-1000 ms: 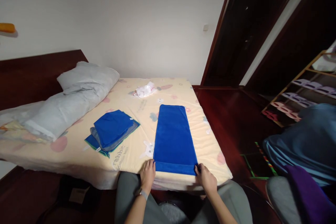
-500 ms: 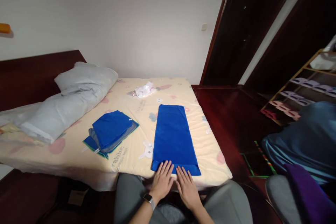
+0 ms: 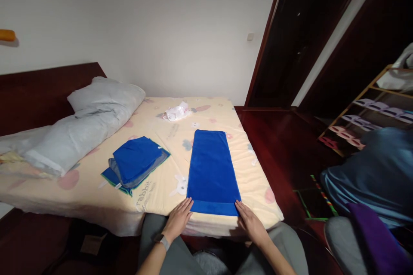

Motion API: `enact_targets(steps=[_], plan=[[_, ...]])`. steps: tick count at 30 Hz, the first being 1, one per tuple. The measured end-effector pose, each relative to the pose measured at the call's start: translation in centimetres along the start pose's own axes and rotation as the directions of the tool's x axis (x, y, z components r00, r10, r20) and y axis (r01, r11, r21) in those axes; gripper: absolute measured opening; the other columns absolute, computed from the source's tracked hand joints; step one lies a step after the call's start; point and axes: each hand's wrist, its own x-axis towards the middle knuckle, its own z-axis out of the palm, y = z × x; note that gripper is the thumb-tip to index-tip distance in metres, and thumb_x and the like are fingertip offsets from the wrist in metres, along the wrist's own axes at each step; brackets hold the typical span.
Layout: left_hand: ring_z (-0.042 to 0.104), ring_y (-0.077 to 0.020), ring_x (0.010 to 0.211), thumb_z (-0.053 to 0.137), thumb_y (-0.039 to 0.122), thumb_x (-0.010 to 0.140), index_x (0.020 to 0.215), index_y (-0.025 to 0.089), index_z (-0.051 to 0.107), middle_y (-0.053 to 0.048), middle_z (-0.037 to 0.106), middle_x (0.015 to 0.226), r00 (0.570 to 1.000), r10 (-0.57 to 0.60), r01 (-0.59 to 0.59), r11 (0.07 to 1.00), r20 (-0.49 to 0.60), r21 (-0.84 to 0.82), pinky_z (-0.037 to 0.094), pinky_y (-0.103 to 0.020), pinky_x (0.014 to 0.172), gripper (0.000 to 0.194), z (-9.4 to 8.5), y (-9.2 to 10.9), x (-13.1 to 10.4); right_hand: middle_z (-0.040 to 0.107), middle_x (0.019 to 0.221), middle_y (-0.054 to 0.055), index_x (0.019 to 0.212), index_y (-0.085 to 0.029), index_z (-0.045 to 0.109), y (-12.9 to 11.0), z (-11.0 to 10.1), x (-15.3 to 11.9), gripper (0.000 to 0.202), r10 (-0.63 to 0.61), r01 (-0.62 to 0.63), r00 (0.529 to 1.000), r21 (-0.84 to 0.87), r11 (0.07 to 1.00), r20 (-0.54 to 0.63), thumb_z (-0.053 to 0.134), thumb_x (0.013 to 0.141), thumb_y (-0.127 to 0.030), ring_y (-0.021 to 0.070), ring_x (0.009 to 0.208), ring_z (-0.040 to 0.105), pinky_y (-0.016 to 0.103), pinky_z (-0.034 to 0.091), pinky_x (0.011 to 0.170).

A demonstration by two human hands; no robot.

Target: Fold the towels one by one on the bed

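Observation:
A long blue towel (image 3: 213, 167) lies flat on the bed, with a narrow strip folded over along its near end. My left hand (image 3: 178, 219) rests at the near left corner of that strip, its fingertips on the cloth and fingers stretched out. At the near right corner, my right hand (image 3: 251, 221) touches the edge with fingers extended; its thumb is partly hidden below. To the left sits a loose pile of blue and grey cloths (image 3: 137, 161) with green edging and small white tags.
The bed's patterned sheet (image 3: 174, 139) carries a crumpled white plastic bag (image 3: 177, 111) further back. A grey quilt (image 3: 100, 116) lies against the headboard (image 3: 48, 90). Right of the bed stand a shoe rack (image 3: 358, 116) and a chair draped with dark blue cloth (image 3: 371, 172).
My hands have moved apart from the middle of the towel's near edge to its two corners. The folded strip now shows uncovered across its whole width.

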Motion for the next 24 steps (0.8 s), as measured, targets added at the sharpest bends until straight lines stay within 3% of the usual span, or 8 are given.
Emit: enact_targets(steps=[4, 8, 13, 18, 21, 24], plan=[[0.059, -0.0170, 0.135, 0.044, 0.015, 0.101, 0.147, 0.028, 0.053, -0.004, 0.062, 0.147, 0.999, 0.033, -0.033, 0.999, 0.002, 0.005, 0.052, -0.036, 0.113, 0.049, -0.2, -1.0, 0.7, 0.052, 0.154, 0.008, 0.149, -0.022, 0.051, -0.3, -0.3, 0.3, 0.067, 0.081, -0.081, 0.997, 0.052, 0.995, 0.006, 0.034, 0.086, -0.004, 0.0199, 0.140, 0.052, 0.041, 0.046, 0.119], [0.059, -0.0156, 0.134, 0.037, 0.002, 0.096, 0.144, 0.026, 0.056, -0.004, 0.063, 0.146, 0.996, 0.084, -0.083, 0.995, -0.012, 0.051, 0.051, -0.036, 0.114, 0.057, -0.7, -1.2, -0.2, 0.055, 0.152, 0.007, 0.146, -0.023, 0.055, -0.6, -1.8, -0.5, 0.064, 0.084, -0.089, 0.995, 0.105, 0.990, 0.048, 0.038, 0.087, -0.007, 0.0228, 0.140, 0.053, 0.044, 0.044, 0.120], [0.063, -0.0189, 0.129, 0.045, 0.012, 0.099, 0.134, 0.027, 0.063, -0.003, 0.069, 0.138, 0.995, 0.098, -0.098, 0.994, -0.009, -0.043, 0.054, -0.041, 0.112, 0.042, -2.4, 0.2, -2.4, 0.060, 0.147, 0.005, 0.140, -0.027, 0.062, -1.2, -3.6, -2.7, 0.056, 0.052, -0.074, 0.993, 0.216, 0.974, 0.108, 0.044, 0.088, -0.015, 0.0259, 0.137, 0.057, 0.044, 0.045, 0.120], [0.067, -0.0213, 0.121, 0.051, 0.012, 0.093, 0.129, 0.030, 0.064, -0.003, 0.072, 0.130, 0.995, -0.096, 0.086, 0.964, -0.029, -0.252, 0.055, -0.042, 0.107, 0.042, -2.4, 0.5, -2.1, 0.071, 0.133, 0.010, 0.129, -0.021, 0.068, -2.1, -3.7, -1.6, 0.047, 0.274, -0.264, 0.961, 0.411, 0.872, 0.035, 0.044, 0.095, -0.042, 0.0273, 0.125, 0.065, 0.045, 0.052, 0.112], [0.072, -0.0210, 0.106, 0.050, 0.021, 0.096, 0.117, 0.028, 0.068, -0.005, 0.077, 0.113, 0.958, -0.285, 0.242, 0.876, -0.041, -0.417, 0.059, -0.037, 0.096, 0.029, -1.0, -0.2, -1.1, 0.077, 0.119, 0.010, 0.113, -0.020, 0.071, -2.2, -2.8, -0.2, 0.050, 0.478, -0.401, 0.878, 0.539, 0.741, -0.003, 0.043, 0.092, -0.057, 0.0273, 0.114, 0.071, 0.042, 0.057, 0.103], [0.074, -0.0221, 0.096, 0.048, 0.038, 0.100, 0.108, 0.024, 0.069, -0.007, 0.078, 0.102, 0.905, -0.422, 0.340, 0.789, -0.049, -0.512, 0.060, -0.035, 0.087, 0.027, 0.6, -0.6, -0.1, 0.079, 0.110, 0.011, 0.107, -0.021, 0.069, -2.0, -1.7, 0.7, 0.054, 0.583, -0.474, 0.813, 0.561, 0.679, -0.018, 0.040, 0.090, -0.064, 0.0281, 0.105, 0.074, 0.039, 0.059, 0.093]])
